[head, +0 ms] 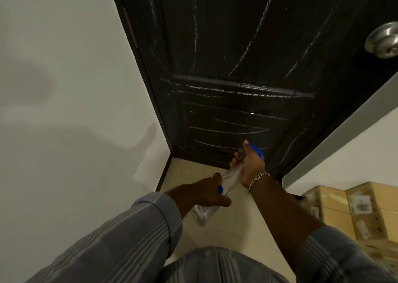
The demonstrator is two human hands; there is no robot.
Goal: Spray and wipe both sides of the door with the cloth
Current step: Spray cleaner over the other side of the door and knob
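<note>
Pale walls close in on the left and right of a dark panelled door, which fills the upper middle of the head view and runs down to a cream tiled floor. Its face is wet, crossed with shiny streaks and curved trails of liquid over both the upper and lower panels, so this side looks sprayed and at least partly wiped; the far side cannot be seen from here. A round metal knob sits at the door's right edge, and stacked cardboard boxes stand well off to the lower right. Both arms, in striped sleeves, reach forward to meet low in front of the door. Between them is a clear spray bottle with a blue head, its long axis slanting from lower left up to upper right, nozzle end toward the lower door panel. The right hand, nearer the door and wearing a chain bracelet, is curled round the bottle's upper part by the blue head. The left hand grips the lower end, fingers wrapped, and a pale cloth hangs beneath it, apparently held in the same hand. I judge the nozzle already lies closest to the bottom panel, so any next spray would fall there, with the right hand best placed to work the trigger.
</note>
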